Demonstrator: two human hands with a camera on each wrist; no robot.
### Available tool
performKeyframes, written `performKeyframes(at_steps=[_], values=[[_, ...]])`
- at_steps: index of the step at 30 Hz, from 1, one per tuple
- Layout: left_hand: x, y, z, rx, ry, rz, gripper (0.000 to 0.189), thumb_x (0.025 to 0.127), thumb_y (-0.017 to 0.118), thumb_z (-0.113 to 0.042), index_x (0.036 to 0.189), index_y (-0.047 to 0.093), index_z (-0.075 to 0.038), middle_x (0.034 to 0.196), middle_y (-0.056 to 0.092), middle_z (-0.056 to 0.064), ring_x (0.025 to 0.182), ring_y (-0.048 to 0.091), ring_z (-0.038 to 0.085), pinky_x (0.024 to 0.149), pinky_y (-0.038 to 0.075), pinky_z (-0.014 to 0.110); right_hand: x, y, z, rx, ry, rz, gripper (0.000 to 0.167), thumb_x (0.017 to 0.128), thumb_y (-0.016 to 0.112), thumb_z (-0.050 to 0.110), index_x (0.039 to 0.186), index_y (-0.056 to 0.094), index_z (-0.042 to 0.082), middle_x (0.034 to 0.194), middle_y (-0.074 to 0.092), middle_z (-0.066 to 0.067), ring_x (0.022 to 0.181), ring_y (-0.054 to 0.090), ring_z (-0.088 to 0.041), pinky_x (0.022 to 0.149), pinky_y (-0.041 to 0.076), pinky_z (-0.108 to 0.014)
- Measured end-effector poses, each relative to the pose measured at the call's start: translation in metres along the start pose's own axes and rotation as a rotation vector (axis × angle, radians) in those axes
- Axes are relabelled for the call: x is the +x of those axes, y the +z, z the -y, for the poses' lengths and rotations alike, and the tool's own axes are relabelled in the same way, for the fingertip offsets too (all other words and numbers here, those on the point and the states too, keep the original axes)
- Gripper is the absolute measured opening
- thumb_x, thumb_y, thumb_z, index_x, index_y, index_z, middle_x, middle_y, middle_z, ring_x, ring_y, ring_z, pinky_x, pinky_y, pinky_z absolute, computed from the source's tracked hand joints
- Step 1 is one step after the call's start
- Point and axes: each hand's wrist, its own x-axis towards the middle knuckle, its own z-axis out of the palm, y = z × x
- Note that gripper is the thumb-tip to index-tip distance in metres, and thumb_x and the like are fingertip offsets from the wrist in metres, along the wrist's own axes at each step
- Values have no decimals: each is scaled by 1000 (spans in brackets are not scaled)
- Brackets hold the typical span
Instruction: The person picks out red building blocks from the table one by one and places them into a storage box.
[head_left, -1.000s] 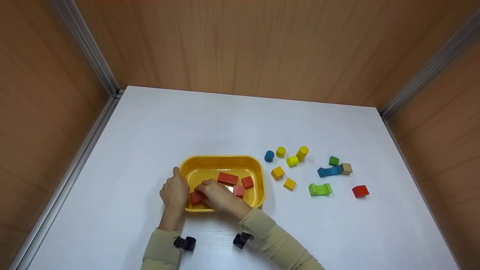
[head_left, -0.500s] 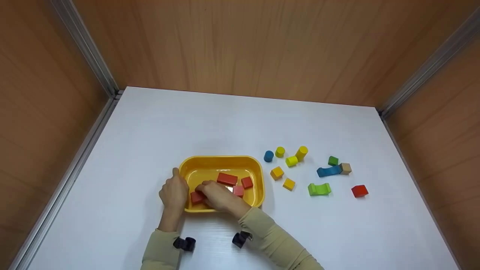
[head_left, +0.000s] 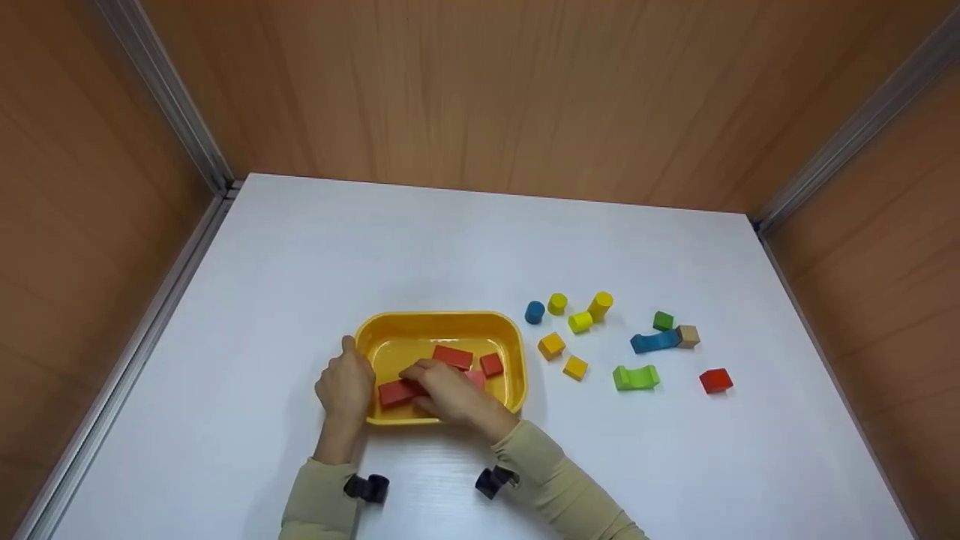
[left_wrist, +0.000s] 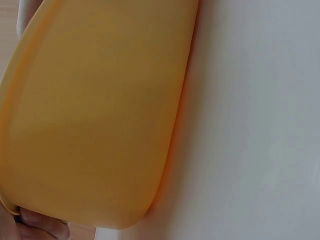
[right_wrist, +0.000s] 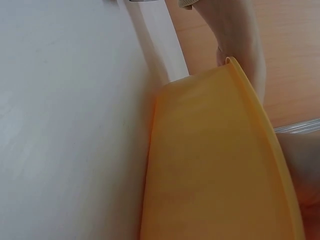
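My left hand (head_left: 346,382) grips the left rim of the yellow tray (head_left: 442,320); in the left wrist view its curled fingers (left_wrist: 42,225) show below the rim. Inside the tray, my right hand (head_left: 454,396) reaches over the front wall, thumb and fingers spread about the right end of a long red block (head_left: 396,393). Behind that hand lie another long red block (head_left: 453,355), a small red block (head_left: 491,365) and a partly covered pink block (head_left: 476,377). The right fingertips are partly hidden, and both wrist views mostly show the tray's outer wall (right_wrist: 205,160).
Right of the tray lie a blue cylinder (head_left: 534,313), several yellow cylinders (head_left: 601,306), two orange-yellow cubes (head_left: 551,346), a blue arch (head_left: 654,342), a green block (head_left: 663,321), a natural wood block (head_left: 688,336), a light green curved block (head_left: 636,378) and a red block (head_left: 716,380).
My right hand has shifted slightly right along the red block, uncovering more of it, and now hides the white patch beside the pink block. The left hand keeps its hold on the rim.
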Motion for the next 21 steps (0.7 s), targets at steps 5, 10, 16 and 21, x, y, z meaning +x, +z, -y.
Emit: performKeyframes(at_steps=[5,10,16,21], values=[[-1,-1,0,-4,20,-35,16,88,43,-8,101,43,1,61,55,18,54,56,36,45,43,45,-9,-9,-3,11,10,-37,32,82,63,14,113,58,6,108,58,-5,100,52,-15,86,39,-23],[-1,-1,0,-8,22,-39,17,88,43,-8,101,43,2,60,54,17,52,55,34,45,43,44,-20,-18,-7,44,32,-82,31,83,61,15,113,57,5,109,57,-6,102,52,-17,87,39,-26],[0,-1,0,6,2,-6,24,89,42,-9,110,43,2,64,56,18,56,56,35,48,44,45,-35,-28,-13,147,78,-177,30,84,60,13,113,56,6,110,56,-5,102,52,-17,86,41,-27],[1,-1,0,10,-1,14,24,90,42,-10,110,42,2,65,56,17,55,55,33,48,43,44,-50,-36,-19,175,133,-270,29,83,61,11,111,57,6,104,57,-8,86,54,-18,75,45,-22]])
